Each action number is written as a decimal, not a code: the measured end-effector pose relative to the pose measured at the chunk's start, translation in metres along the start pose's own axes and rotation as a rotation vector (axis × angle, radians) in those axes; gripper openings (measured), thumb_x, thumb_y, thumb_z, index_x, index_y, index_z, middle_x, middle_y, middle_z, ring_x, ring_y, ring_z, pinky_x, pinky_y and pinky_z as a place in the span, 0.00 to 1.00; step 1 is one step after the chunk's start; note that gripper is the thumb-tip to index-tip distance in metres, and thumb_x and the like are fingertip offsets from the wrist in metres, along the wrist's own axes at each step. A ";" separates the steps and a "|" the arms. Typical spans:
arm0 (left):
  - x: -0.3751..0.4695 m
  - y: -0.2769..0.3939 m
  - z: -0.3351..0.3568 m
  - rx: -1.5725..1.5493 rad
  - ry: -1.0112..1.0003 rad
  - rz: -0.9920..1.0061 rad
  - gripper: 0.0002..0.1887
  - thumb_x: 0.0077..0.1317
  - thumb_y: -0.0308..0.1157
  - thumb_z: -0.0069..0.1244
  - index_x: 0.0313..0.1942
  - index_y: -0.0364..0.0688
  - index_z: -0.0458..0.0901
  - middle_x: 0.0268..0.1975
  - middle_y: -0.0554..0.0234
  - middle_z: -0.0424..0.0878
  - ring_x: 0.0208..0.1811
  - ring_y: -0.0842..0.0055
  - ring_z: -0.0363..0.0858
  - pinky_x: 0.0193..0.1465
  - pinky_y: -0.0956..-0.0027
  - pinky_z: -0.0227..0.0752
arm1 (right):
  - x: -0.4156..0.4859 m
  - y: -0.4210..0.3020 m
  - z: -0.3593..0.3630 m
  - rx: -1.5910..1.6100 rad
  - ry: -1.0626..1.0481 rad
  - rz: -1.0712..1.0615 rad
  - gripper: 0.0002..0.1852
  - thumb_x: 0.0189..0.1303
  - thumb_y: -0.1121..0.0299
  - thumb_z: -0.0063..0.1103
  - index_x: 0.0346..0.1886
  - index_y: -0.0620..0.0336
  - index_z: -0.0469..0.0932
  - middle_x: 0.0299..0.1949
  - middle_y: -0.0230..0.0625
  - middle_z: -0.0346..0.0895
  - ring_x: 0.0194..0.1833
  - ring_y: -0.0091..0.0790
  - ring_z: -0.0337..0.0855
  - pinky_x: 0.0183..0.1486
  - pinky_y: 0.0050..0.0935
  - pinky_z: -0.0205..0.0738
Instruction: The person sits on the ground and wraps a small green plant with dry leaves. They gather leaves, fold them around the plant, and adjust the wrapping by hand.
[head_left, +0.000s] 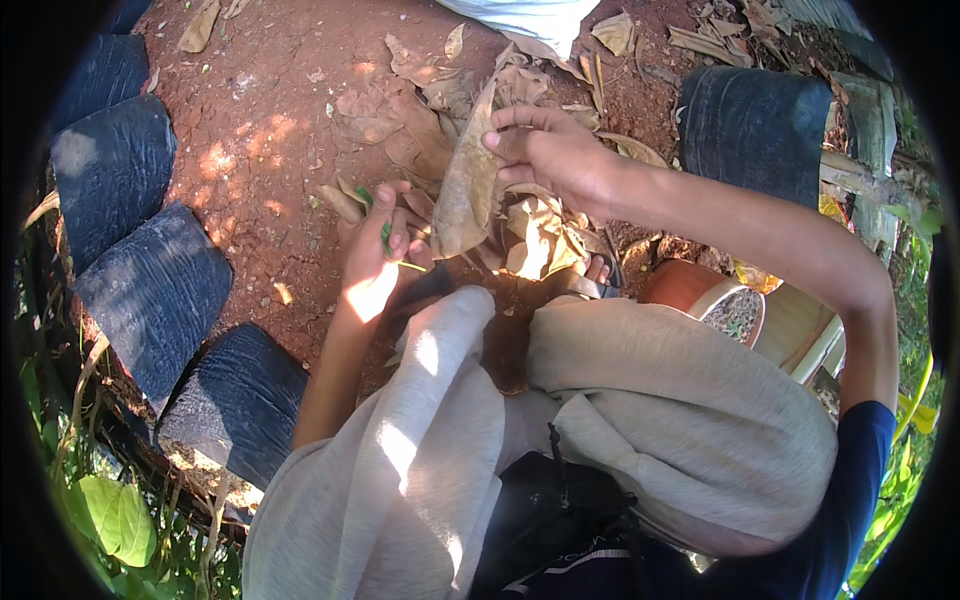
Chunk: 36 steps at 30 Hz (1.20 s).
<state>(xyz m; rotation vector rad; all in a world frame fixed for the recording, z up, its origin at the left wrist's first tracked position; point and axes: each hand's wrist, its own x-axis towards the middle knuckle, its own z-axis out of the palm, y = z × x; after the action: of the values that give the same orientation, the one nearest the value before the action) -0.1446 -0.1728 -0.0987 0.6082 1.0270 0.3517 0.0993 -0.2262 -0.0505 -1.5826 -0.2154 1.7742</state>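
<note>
My right hand (544, 154) pinches a large dry brown leaf (469, 180) between thumb and fingers and holds it upright over the pile in front of me. To its left, my left hand (382, 240) has its fingers curled around a green-handled tool or green stem (387, 238); which one I cannot tell. A small dry leaf (341, 204) shows beside the left fingertips. Below and behind the raised leaf lies a heap of crumpled dry leaves (544, 232), partly sunlit, close to my sandalled foot (596, 270).
Black plastic planting bags (154, 289) curve along the left side, with another black bag (754, 135) at upper right. A white sack (532, 19) lies at the top. A terracotta-coloured pot (679, 285) stands near my right knee. Reddish soil (255, 112) spreads between them.
</note>
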 end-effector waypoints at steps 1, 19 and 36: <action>-0.001 0.005 0.002 0.066 -0.051 -0.029 0.27 0.71 0.50 0.51 0.57 0.35 0.72 0.19 0.76 0.65 0.18 0.89 0.63 0.23 0.81 0.61 | 0.000 0.001 -0.001 0.028 -0.008 0.030 0.17 0.67 0.67 0.62 0.55 0.61 0.71 0.44 0.29 0.73 0.42 0.24 0.77 0.49 0.25 0.77; -0.007 0.002 0.043 -0.062 0.129 -0.030 0.11 0.63 0.22 0.56 0.46 0.33 0.83 0.26 0.68 0.79 0.19 0.86 0.70 0.21 0.78 0.62 | -0.014 0.022 0.006 -0.894 -0.222 -1.055 0.14 0.51 0.81 0.59 0.41 0.60 0.87 0.45 0.41 0.82 0.43 0.45 0.83 0.50 0.38 0.80; -0.011 -0.011 0.046 -0.026 0.092 0.012 0.11 0.64 0.22 0.57 0.46 0.33 0.80 0.31 0.65 0.82 0.22 0.87 0.73 0.20 0.80 0.64 | -0.005 0.031 0.003 -0.248 -0.261 -0.086 0.24 0.54 0.65 0.77 0.51 0.69 0.81 0.41 0.42 0.85 0.38 0.29 0.83 0.40 0.27 0.78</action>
<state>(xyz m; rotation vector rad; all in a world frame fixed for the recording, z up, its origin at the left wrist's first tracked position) -0.1092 -0.2009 -0.0807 0.5797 1.1054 0.4062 0.0834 -0.2507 -0.0636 -1.4773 -0.6403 1.9410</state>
